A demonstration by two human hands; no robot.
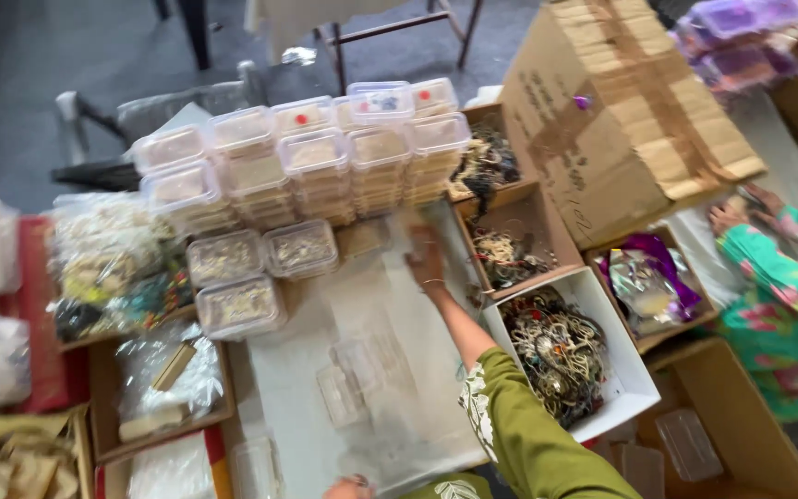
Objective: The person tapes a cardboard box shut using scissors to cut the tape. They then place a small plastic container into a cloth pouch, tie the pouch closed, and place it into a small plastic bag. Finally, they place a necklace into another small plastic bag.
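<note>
Stacked clear plastic boxes [325, 166] stand just beyond the right hand [427, 263], whose grip looks released, though blur hides much. Left hand [348, 487] barely shows; its grip cannot be told. White sheet [390, 370] covers the bench.

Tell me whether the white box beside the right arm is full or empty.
Full: the white box holds a heaped tangle of chains and bead jewellery that covers most of its floor.

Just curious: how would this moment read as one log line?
right hand: reaching to stacked boxes | left hand: on sheet | beside: jewellery tray
</note>
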